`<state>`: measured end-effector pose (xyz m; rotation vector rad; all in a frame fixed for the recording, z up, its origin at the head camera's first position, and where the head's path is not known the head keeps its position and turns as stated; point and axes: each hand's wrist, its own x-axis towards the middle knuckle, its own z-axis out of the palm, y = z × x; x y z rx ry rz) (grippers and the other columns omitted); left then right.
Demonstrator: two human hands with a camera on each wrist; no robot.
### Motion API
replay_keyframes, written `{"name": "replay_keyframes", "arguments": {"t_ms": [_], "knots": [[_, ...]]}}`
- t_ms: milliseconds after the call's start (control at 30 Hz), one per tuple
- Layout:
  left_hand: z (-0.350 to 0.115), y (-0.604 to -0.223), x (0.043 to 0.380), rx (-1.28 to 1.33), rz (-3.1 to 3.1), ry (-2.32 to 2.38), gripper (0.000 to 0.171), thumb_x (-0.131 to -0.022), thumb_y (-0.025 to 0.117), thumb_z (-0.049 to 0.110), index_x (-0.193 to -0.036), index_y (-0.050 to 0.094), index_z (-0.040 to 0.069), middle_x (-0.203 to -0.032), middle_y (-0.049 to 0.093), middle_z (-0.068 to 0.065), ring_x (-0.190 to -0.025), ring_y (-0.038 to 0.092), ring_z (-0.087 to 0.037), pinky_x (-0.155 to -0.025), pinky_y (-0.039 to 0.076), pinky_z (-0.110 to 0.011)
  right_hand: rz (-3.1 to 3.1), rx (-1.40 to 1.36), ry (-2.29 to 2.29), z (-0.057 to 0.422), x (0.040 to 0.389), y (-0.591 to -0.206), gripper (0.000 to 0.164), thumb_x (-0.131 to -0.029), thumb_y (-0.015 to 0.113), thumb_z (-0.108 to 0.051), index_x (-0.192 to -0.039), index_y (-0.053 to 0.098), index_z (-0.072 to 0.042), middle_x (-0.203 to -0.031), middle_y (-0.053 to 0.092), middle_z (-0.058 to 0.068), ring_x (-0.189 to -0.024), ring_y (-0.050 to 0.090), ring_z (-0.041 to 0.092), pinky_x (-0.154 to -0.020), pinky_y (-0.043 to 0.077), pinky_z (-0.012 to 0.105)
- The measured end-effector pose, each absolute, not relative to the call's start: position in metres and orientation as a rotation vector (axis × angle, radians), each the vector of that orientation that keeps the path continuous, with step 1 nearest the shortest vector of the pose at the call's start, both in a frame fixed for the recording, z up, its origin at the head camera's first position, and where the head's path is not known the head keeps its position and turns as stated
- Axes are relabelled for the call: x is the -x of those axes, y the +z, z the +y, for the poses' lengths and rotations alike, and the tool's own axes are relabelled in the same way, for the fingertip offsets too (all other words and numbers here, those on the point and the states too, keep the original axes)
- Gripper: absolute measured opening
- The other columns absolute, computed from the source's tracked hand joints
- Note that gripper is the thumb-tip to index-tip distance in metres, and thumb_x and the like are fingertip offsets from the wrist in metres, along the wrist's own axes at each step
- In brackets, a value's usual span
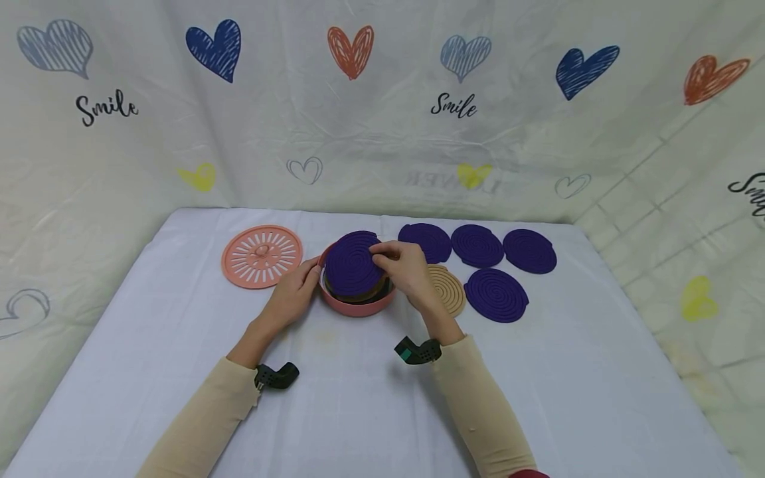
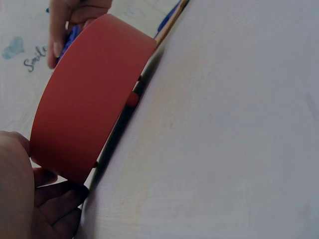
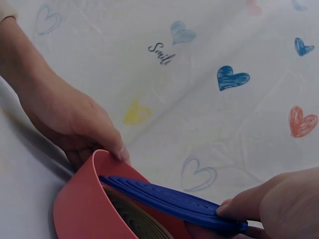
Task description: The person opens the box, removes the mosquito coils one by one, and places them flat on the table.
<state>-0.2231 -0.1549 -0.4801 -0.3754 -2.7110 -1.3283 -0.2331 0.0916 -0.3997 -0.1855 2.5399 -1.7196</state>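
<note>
A round pink mosquito coil box stands uncovered at the back middle of the table. My left hand grips its left side, with the thumb at the rim and the fingers against the outside wall. Between thumb and fingers, my right hand pinches the right edge of a purple-blue mosquito coil. In the right wrist view this coil tilts over the opening, its far edge inside the rim. Beneath it in the box lies a tan coil, partly hidden.
Left of the box lies its slotted pink lid with a small knob. To the right are several purple coils and a tan coil, partly behind my right hand. A printed cloth hangs along the table's back edge.
</note>
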Motion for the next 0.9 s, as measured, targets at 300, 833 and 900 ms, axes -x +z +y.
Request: {"name": "replay_keyframes", "arguments": {"t_ms": [300,833,900], "knots": [[-0.154,-0.478,0.221,0.375,-2.719,-1.337,0.048,-0.109,0.038,0.036,-0.148,0.049,0.012,-0.146,0.057,-0.011,-0.14,0.05,-0.028,-0.116,0.04,-0.05,2.563,0.176,-1.718,0.096,0.229,-0.399,0.019,-0.095,0.066,-0.008,-0.112,0.075,-0.008,-0.117,0.071,0.01,-0.085,0.065,0.012,-0.072,0.06,0.027],[-0.154,-0.479,0.221,0.384,-2.703,-1.348,0.048,-0.108,0.039,0.036,-0.148,0.05,0.012,-0.146,0.057,-0.011,-0.14,0.05,-0.029,-0.117,0.039,-0.05,2.654,0.252,-1.712,0.107,0.22,-0.393,0.019,-0.095,0.066,-0.007,-0.111,0.075,-0.005,-0.111,0.073,0.013,-0.082,0.067,0.01,-0.068,0.057,0.023],[-0.154,-0.479,0.222,0.38,-2.709,-1.346,0.048,-0.109,0.039,0.036,-0.148,0.049,0.012,-0.146,0.057,-0.011,-0.14,0.049,-0.029,-0.117,0.039,-0.05,2.649,0.258,-1.719,0.109,0.219,-0.392,0.019,-0.095,0.065,-0.007,-0.111,0.075,-0.005,-0.111,0.073,0.014,-0.081,0.067,0.01,-0.066,0.055,0.019]]}}
